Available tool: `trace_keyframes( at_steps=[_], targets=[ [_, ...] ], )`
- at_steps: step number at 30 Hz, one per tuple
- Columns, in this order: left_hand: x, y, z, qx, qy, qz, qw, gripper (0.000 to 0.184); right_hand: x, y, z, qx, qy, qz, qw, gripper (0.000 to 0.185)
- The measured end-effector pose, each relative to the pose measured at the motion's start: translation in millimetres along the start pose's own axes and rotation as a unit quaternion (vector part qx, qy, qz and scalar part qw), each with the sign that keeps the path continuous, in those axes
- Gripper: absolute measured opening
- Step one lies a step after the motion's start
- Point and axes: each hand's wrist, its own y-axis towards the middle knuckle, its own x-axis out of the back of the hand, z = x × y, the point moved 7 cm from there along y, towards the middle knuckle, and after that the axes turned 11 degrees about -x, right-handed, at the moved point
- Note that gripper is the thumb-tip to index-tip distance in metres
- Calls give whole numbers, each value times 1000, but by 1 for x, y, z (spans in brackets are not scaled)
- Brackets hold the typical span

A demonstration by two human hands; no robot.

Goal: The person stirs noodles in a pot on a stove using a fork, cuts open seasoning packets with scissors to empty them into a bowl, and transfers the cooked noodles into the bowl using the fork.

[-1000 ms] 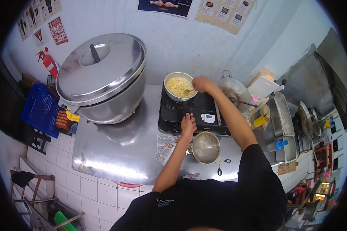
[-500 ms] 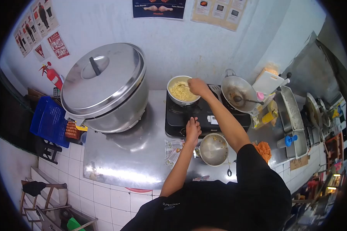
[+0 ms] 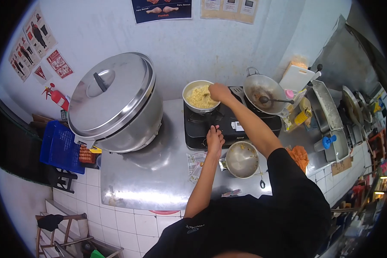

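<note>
Movement: Compared with one second earlier, your right hand point(image 3: 219, 92) sits farther in over the pan point(image 3: 198, 109), and the noodles point(image 3: 199, 98) are bunched rather than spread flat.
Right grip: Your fingers are closed on a fork point(image 3: 207, 95), its tines among the noodles just left of that hand.
Left grip: Your left hand point(image 3: 215, 136) is closed about the end of the black handle point(image 3: 209, 118).
Pan: Straight ahead of your left grip, partly under your right, resting on the stove point(image 3: 198, 134); any flame is hidden.
Steel pot: Nearer your body than the left grip and to its right, the pot point(image 3: 241, 163) stands near your left wrist.
Wok: Right of your right grip, well apart from the fork, the wok point(image 3: 274, 87) holds a ladle point(image 3: 265, 99).
Spill risk: In my judgement, a sharp fork stroke could drag noodles over the rim.
Tipping risk: A slackened left grip, or a downward push on the handle, could tilt the pan.
Contact risk: Your right forearm crosses the stove; lowering it could bring it against hot parts.
</note>
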Motion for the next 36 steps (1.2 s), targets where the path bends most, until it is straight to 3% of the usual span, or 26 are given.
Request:
trace_keyframes(
  at_steps=[4,6,9,12,18,21,27,34,36],
  targets=[
    [-2,1,-2,0,-8,3,1000,29,11,-5,-5,15,5,-19,1000,24],
    [-2,-3,3,-2,-9,10,1000,28,-5,-8,-13,-1,-55,34,998,24],
    [-1,0,2,4,-14,7,1000,28,7,-3,-26,-33,28,-47,998,24],
    [-1,1,2,-6,-14,17,1000,29,-3,-16,-23,-27,-2,-9,1000,20],
    [-1,2,4,-2,-18,13,1000,29,27,-15,-7,-33,4,-48,998,23],
    [4,-1,4,0,-17,15,1000,29,5,-6,-4,-31,-53,28,998,24],
    [-1,1,5,2,-22,14,1000,29,19,-1,9,-20,-6,-10,1000,27],
    [-1,-2,-2,9,-30,4,999,29,20,10,5,-31,-10,17,999,24],
    [-3,-1,0,7,-30,7,1000,29,27,7,9,-35,21,-55,998,24]
  ],
)
